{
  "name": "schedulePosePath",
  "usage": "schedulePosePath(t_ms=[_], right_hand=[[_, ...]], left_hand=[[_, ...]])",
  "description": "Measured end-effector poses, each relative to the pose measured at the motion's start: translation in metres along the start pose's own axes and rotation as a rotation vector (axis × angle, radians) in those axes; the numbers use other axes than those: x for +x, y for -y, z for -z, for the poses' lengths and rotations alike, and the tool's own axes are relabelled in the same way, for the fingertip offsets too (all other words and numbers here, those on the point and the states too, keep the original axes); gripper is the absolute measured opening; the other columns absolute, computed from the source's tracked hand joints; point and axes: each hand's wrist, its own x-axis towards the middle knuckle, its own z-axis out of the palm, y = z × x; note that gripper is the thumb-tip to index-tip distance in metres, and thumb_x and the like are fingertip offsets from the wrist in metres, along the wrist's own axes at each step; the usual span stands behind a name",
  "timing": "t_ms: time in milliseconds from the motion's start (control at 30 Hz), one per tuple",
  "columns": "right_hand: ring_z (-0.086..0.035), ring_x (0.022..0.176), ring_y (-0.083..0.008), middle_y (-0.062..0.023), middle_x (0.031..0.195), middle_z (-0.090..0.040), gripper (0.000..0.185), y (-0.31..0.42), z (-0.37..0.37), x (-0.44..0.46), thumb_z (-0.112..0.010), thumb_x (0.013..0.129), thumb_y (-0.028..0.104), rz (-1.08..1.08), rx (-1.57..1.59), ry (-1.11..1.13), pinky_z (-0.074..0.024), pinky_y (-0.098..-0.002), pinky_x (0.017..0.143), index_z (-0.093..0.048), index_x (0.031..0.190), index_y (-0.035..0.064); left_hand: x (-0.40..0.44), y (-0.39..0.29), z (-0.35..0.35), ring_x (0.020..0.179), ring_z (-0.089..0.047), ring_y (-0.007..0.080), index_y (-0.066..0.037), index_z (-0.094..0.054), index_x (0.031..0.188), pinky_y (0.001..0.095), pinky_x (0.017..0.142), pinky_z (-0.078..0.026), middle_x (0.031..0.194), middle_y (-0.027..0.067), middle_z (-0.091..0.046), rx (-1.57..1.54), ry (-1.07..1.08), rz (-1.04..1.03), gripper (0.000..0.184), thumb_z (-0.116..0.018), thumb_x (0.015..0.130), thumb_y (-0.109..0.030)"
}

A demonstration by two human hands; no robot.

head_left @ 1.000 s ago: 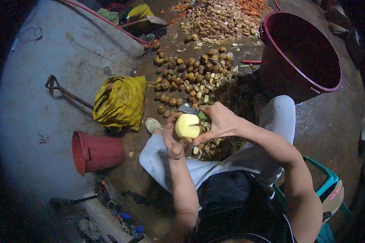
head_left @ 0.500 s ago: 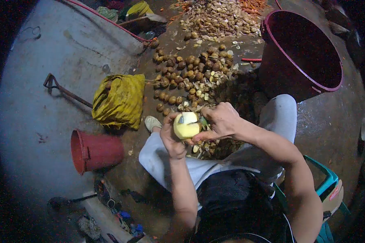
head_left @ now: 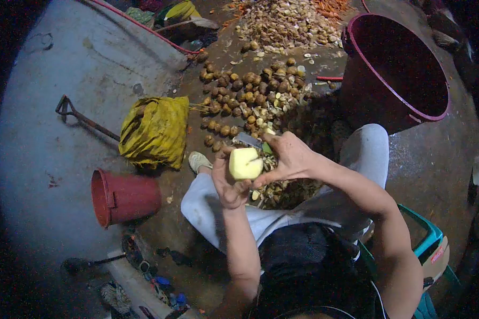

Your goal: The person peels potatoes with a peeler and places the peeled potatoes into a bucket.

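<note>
Both arms reach up from the bottom edge: the right arm (head_left: 362, 186), bent at the elbow, from 4 o'clock, the left arm (head_left: 239, 239) from 6. The right hand (head_left: 290, 157) is closed on the knife (head_left: 248, 140), its thumb towards 8 o'clock against the peeled root (head_left: 246, 164). The left hand (head_left: 231, 186) is part-curled round that root, fingertips up.

The peeled root lies at the right hand's 9 o'clock and the left hand's 1; the knife's blade is just beyond it at 12. Counted: one tub (head_left: 370, 85) at 2 o'clock, one yellow sack (head_left: 157, 133) at 10, one red bucket (head_left: 133, 198) at 8, one peeled root held, one knife. Brown roots (head_left: 261, 87) at 12 are too crowded to count.
</note>
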Motion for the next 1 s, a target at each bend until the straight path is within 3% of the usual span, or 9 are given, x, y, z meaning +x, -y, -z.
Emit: schedulePosePath(t_ms=[167, 267, 400, 533, 600, 667, 800, 867, 1000], right_hand=[[-0.058, 0.050, -0.0363, -0.0185, 0.051, -0.052, 0.085, -0.002, -0.001, -0.001, -0.071, 0.047, 0.077, 0.110, 0.015, -0.022, -0.0475, -0.0422, 0.051, -0.053, 0.070, -0.0034], [-0.058, 0.048, -0.0363, -0.0180, 0.049, -0.051, 0.084, 0.002, 0.003, 0.000, -0.071, 0.047, 0.076, 0.034, 0.002, 0.093, -0.0479, -0.0425, 0.051, -0.054, 0.067, -0.0037], [-0.057, 0.047, -0.0373, -0.0179, 0.047, -0.051, 0.082, 0.007, 0.005, -0.002, -0.068, 0.051, 0.078, 0.022, -0.016, 0.071, -0.0471, -0.0440, 0.049, -0.056, 0.066, -0.0015], [-0.057, 0.048, -0.0379, -0.0181, 0.047, -0.052, 0.070, 0.005, 0.000, -0.006, -0.060, 0.066, 0.073, 0.097, -0.220, -0.047, -0.0458, -0.0452, 0.046, -0.058, 0.066, 0.0031], [-0.057, 0.049, -0.0381, -0.0184, 0.047, -0.052, 0.067, 0.003, -0.004, -0.006, -0.057, 0.072, 0.070, 0.105, -0.267, -0.090, -0.0456, -0.0452, 0.046, -0.058, 0.066, 0.0042], [-0.057, 0.048, -0.0378, -0.0184, 0.047, -0.051, 0.062, 0.003, -0.007, -0.005, -0.053, 0.079, 0.064, 0.118, -0.211, -0.056, -0.0461, -0.0447, 0.046, -0.058, 0.065, 0.0042], [-0.055, 0.047, -0.0393, -0.0190, 0.046, -0.050, 0.060, 0.005, -0.001, -0.002, -0.053, 0.082, 0.060, 0.131, -0.144, -0.058, -0.0463, -0.0443, 0.047, -0.059, 0.067, 0.0026], [-0.056, 0.048, -0.0387, -0.0199, 0.049, -0.052, 0.056, 0.006, 0.001, -0.001, -0.054, 0.083, 0.055, -0.040, 0.016, 0.202, -0.0463, -0.0441, 0.049, -0.061, 0.070, 0.0009], [-0.057, 0.050, -0.0384, -0.0214, 0.051, -0.052, 0.057, 0.003, -0.005, -0.002, -0.057, 0.082, 0.054, 0.123, 0.255, -0.072, -0.0463, -0.0440, 0.052, -0.061, 0.071, -0.0017]], left_hand=[[0.001, -0.003, 0.003, 0.099, -0.060, 0.0243, 0.004, -0.042, 0.121, 0.0338, 0.089, -0.048, 0.107, 0.0154, -0.059, 0.014, 0.075, 0.112, 0.078, -0.084, 0.059, -0.018], [0.000, -0.002, 0.008, 0.100, -0.059, 0.0241, 0.005, -0.044, 0.120, 0.0339, 0.090, -0.048, 0.109, 0.0153, -0.058, 0.028, 0.101, 0.108, 0.077, -0.084, 0.059, -0.019], [-0.002, -0.003, -0.004, 0.101, -0.059, 0.0234, 0.004, -0.045, 0.119, 0.0342, 0.089, -0.048, 0.112, 0.0154, -0.056, -0.032, 0.021, 0.098, 0.075, -0.084, 0.059, -0.018], [-0.002, 0.001, -0.004, 0.108, -0.057, 0.0251, 0.000, -0.044, 0.121, 0.0377, 0.094, -0.047, 0.118, 0.0128, -0.055, 0.061, -0.012, 0.036, 0.080, -0.085, 0.059, -0.028], [-0.005, 0.005, -0.011, 0.108, -0.056, 0.0243, -0.001, -0.045, 0.121, 0.0370, 0.096, -0.046, 0.115, 0.0109, -0.055, 0.115, -0.178, -0.041, 0.078, -0.086, 0.059, -0.028], [-0.004, 0.009, -0.010, 0.106, -0.056, 0.0236, -0.002, -0.046, 0.120, 0.0357, 0.094, -0.046, 0.113, 0.0091, -0.055, 0.149, -0.165, -0.100, 0.076, -0.085, 0.060, -0.028], [0.000, 0.007, -0.017, 0.104, -0.056, 0.0225, -0.002, -0.046, 0.120, 0.0345, 0.091, -0.047, 0.112, 0.0081, -0.055, 0.150, -0.166, -0.110, 0.073, -0.084, 0.063, -0.027], [0.000, 0.005, -0.014, 0.104, -0.056, 0.0223, -0.002, -0.046, 0.121, 0.0341, 0.090, -0.047, 0.112, 0.0083, -0.055, 0.106, -0.170, -0.074, 0.072, -0.083, 0.064, -0.025], [-0.001, 0.005, -0.004, 0.098, -0.059, 0.0222, -0.002, -0.046, 0.122, 0.0326, 0.087, -0.049, 0.112, 0.0101, -0.058, -0.034, -0.208, 0.065, 0.070, -0.081, 0.065, -0.023]])
